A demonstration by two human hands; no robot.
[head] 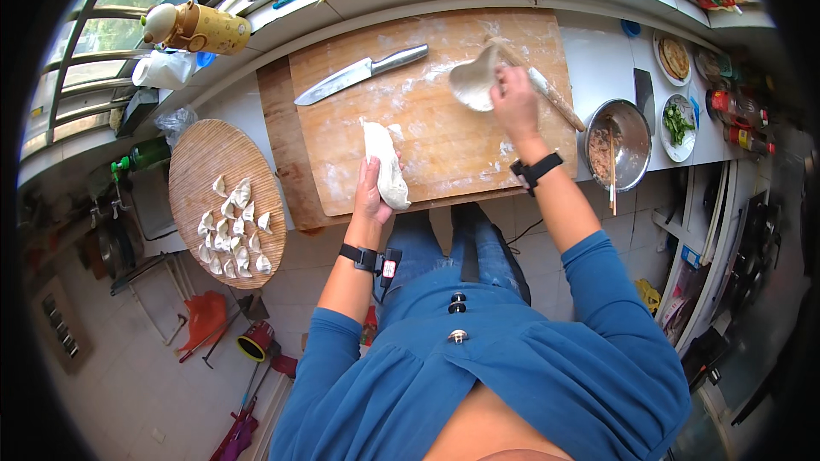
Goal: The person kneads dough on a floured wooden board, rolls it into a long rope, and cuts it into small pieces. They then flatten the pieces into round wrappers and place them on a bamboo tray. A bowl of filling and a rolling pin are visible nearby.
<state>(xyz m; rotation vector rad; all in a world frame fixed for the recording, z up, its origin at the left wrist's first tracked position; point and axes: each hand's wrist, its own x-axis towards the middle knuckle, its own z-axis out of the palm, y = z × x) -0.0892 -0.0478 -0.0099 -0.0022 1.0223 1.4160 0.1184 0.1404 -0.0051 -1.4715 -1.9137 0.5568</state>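
Observation:
My left hand [369, 192] holds a floured log of white dough [383, 163] over the near edge of the wooden board [442, 157]. My right hand [516, 102] grips the edge of a pale rounded thing [471, 80], tilted above the board's right half. It is blurred, and I cannot tell whether it is a shallow bowl or a sheet of dough. A wooden rolling pin [565, 109] lies slantwise beside my right hand, partly hidden by it. Toward the back left of the board rests a kitchen knife [359, 77], its handle pointing right. Flour streaks the board.
On the left, a round slatted tray [205, 147] bears several folded dumplings [238, 227]. To the right stand a metal bowl [631, 153] of minced filling with chopsticks [612, 173], a plate of chopped greens [678, 125] and a plate of flatbreads [674, 59].

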